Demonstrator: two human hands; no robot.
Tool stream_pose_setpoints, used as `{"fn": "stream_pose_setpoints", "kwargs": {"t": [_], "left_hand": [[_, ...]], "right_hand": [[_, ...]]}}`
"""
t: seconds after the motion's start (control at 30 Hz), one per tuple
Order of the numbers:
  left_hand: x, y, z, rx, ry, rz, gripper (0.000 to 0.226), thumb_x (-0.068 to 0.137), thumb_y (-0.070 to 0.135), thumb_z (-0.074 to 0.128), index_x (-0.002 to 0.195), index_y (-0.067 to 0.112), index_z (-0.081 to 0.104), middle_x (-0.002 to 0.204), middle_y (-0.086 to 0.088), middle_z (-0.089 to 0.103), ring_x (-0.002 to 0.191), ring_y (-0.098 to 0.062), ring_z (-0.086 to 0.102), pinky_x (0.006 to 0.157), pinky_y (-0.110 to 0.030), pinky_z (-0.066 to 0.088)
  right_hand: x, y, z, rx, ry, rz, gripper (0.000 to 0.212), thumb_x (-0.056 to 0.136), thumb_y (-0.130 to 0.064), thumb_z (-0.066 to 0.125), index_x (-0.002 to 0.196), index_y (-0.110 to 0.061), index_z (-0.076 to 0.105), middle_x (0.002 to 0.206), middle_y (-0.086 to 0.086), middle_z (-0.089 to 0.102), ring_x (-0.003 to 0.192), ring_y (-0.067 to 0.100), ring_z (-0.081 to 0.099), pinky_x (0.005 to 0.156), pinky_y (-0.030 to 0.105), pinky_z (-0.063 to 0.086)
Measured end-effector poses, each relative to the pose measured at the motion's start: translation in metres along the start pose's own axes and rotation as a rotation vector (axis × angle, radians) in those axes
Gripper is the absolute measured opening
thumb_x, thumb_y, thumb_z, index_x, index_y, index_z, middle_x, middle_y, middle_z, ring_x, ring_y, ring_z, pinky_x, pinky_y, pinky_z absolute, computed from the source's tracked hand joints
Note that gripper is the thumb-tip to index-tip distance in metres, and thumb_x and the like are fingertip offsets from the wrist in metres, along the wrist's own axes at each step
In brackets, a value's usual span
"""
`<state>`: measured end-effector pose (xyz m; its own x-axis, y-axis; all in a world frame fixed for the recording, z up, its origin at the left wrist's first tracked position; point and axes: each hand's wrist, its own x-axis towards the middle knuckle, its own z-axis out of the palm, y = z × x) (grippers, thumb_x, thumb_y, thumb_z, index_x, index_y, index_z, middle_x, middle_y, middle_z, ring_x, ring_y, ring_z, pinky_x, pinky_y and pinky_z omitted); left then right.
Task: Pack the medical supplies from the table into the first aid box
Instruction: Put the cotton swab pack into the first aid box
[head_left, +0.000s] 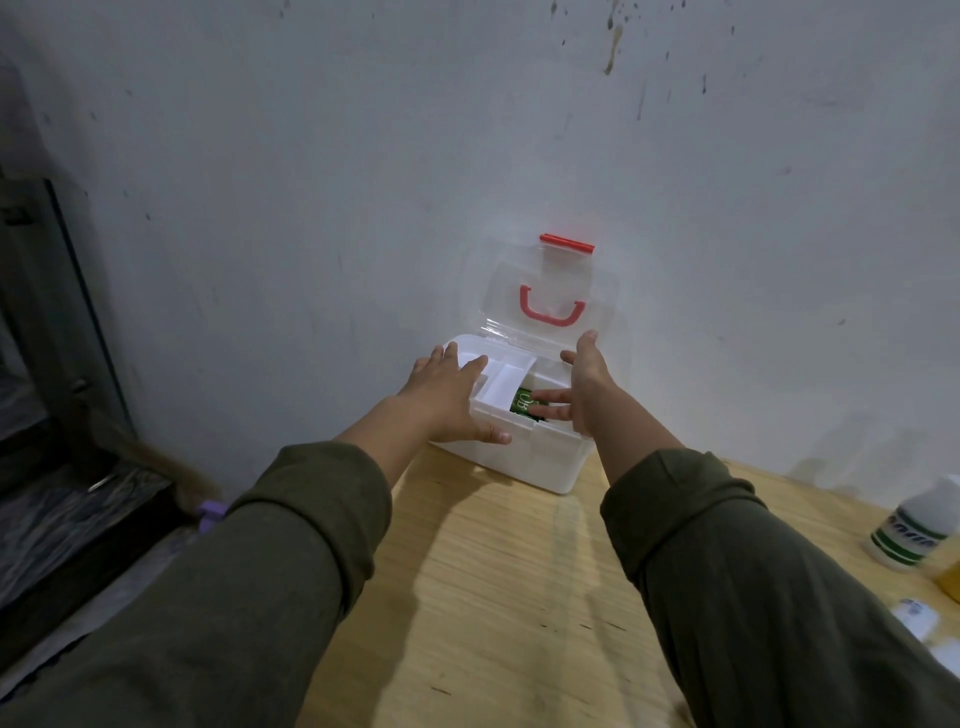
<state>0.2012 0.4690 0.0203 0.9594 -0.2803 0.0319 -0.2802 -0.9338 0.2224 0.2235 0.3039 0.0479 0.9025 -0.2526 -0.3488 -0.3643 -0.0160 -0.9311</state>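
A white first aid box (530, 460) stands at the table's far left corner against the wall. Its clear lid (553, 299), with a red handle and red latch, is tipped up and back. A white divided tray (501, 387) sits tilted in the box's left part. My left hand (447, 397) grips the box's left end, thumb on the front wall, fingers over the tray's edge. My right hand (584, 384) rests over the open right side, fingers spread and touching a green packet (522, 404) inside the box.
A white bottle with a green label (917, 525) stands at the table's right edge, beside something yellow (950, 579) and small white packets (917, 618). The wooden table (498, 597) meets a grey wall. A dark doorway and floor lie on the left.
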Motion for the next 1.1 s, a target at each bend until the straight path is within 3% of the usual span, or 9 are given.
{"fn": "stream_pose_setpoints", "kwargs": {"t": [0.2,0.3,0.4,0.63,0.73,0.9,1.03,1.1], "left_hand": [[0.001,0.000,0.001,0.008,0.003,-0.006,0.113,0.067,0.073,0.060,0.151,0.024,0.001,0.159,-0.015,-0.005,0.147,-0.034,-0.006,0.119,-0.049,0.007],[0.001,0.000,0.001,0.015,0.003,-0.006,0.113,0.067,0.073,0.060,0.151,0.025,0.001,0.159,-0.014,-0.005,0.147,-0.034,-0.006,0.119,-0.050,0.007],[0.000,0.001,0.001,0.015,0.001,-0.004,0.112,0.068,0.072,0.060,0.151,0.025,0.001,0.159,-0.015,-0.006,0.147,-0.034,-0.007,0.119,-0.050,0.005],[0.001,0.001,0.002,0.037,0.004,-0.005,0.111,0.069,0.073,0.058,0.151,0.025,0.001,0.159,-0.016,-0.005,0.147,-0.035,-0.006,0.119,-0.049,0.005],[0.002,0.000,0.003,0.041,0.009,-0.006,0.110,0.069,0.074,0.056,0.151,0.024,0.002,0.159,-0.016,-0.005,0.147,-0.035,-0.006,0.118,-0.049,0.005],[0.004,-0.001,0.005,0.026,0.025,-0.019,0.106,0.071,0.075,0.054,0.151,0.025,0.005,0.159,-0.016,-0.003,0.147,-0.035,-0.003,0.117,-0.049,0.008],[0.005,-0.001,0.005,0.021,0.038,-0.026,0.105,0.071,0.075,0.053,0.151,0.025,0.006,0.159,-0.015,-0.001,0.147,-0.033,-0.002,0.117,-0.049,0.008],[0.004,0.000,0.004,0.011,0.043,-0.026,0.105,0.072,0.075,0.053,0.151,0.025,0.005,0.160,-0.013,-0.002,0.147,-0.032,-0.005,0.117,-0.051,0.003]], "right_hand": [[0.003,0.001,0.001,0.040,-0.024,0.011,0.069,0.090,-0.068,0.018,0.142,-0.025,0.037,0.105,0.023,0.060,0.094,0.037,0.063,0.095,0.048,0.051],[0.000,0.001,0.003,0.050,-0.059,0.009,0.067,0.092,-0.066,0.017,0.141,-0.025,0.037,0.116,0.024,0.060,0.092,0.036,0.062,0.086,0.046,0.052],[0.000,0.002,0.006,0.091,-0.097,0.013,0.067,0.092,-0.065,0.016,0.142,-0.025,0.036,0.128,0.023,0.057,0.097,0.037,0.062,0.090,0.047,0.051],[0.000,0.004,0.006,0.138,-0.168,0.017,0.067,0.093,-0.064,0.016,0.140,-0.022,0.036,0.131,0.025,0.054,0.102,0.039,0.061,0.088,0.048,0.049],[-0.001,0.004,0.007,0.065,-0.179,0.002,0.067,0.093,-0.063,0.016,0.141,-0.021,0.036,0.130,0.025,0.055,0.112,0.040,0.058,0.097,0.049,0.046],[-0.005,0.002,0.008,-0.013,-0.142,-0.043,0.066,0.093,-0.064,0.017,0.138,-0.021,0.040,0.113,0.019,0.061,0.095,0.034,0.062,0.096,0.047,0.046],[-0.011,-0.003,0.003,-0.221,-0.152,-0.087,0.066,0.093,-0.063,0.015,0.139,-0.021,0.039,0.127,0.020,0.057,0.110,0.036,0.059,0.102,0.053,0.039],[-0.015,-0.005,-0.002,-0.325,-0.132,-0.197,0.061,0.094,-0.061,0.023,0.139,-0.021,0.037,0.129,0.017,0.054,0.103,0.032,0.059,0.094,0.048,0.046]]}}
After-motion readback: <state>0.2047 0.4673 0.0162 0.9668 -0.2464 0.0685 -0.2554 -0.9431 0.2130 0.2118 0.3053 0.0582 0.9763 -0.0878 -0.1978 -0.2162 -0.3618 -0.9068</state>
